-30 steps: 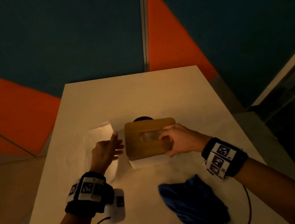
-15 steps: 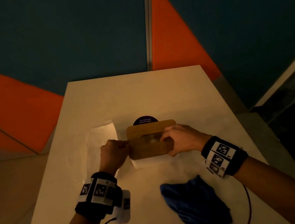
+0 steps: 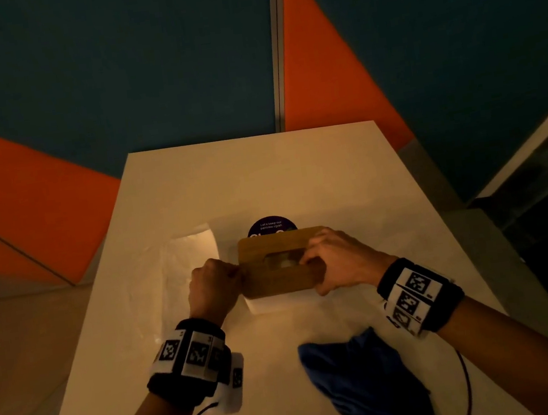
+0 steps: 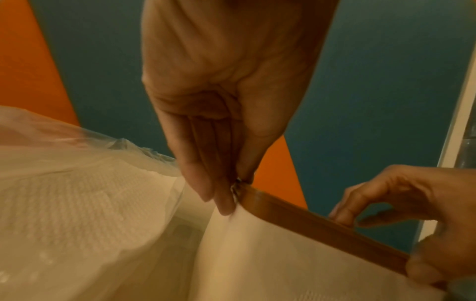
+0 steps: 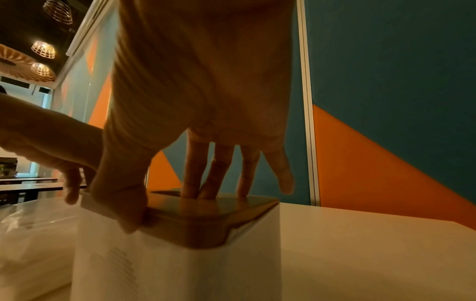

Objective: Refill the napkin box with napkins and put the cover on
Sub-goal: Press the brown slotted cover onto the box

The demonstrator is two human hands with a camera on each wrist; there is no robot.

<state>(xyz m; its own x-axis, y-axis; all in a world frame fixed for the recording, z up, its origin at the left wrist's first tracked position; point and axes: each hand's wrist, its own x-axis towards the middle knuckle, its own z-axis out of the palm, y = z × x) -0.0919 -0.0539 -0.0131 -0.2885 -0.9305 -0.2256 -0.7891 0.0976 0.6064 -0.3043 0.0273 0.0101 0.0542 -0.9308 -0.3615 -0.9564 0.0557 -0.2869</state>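
A wooden cover (image 3: pixel 284 276) with a slot lies on top of the white napkin box (image 3: pixel 277 301) at the table's middle. My left hand (image 3: pixel 237 274) pinches the cover's left corner, seen close in the left wrist view, where the left hand (image 4: pixel 235 185) has its fingertips at the cover (image 4: pixel 322 230) above the box wall (image 4: pixel 283 264). My right hand (image 3: pixel 311 271) holds the cover's right side. In the right wrist view the right hand (image 5: pixel 167 209) has its fingers on the cover (image 5: pixel 206 224) and its thumb at the near edge. White paper shows dimly through the slot.
A clear plastic pack of napkins (image 3: pixel 187 269) lies left of the box, touching my left hand. A crumpled blue cloth (image 3: pixel 362 379) sits near the front edge. A round purple sticker (image 3: pixel 269 225) lies behind the box. Bare white table (image 3: pixel 295 170) extends farther back.
My left hand, open beside the cover a second ago, has moved right and pinched the cover's left corner. The right hand has kept its hold on the right side.
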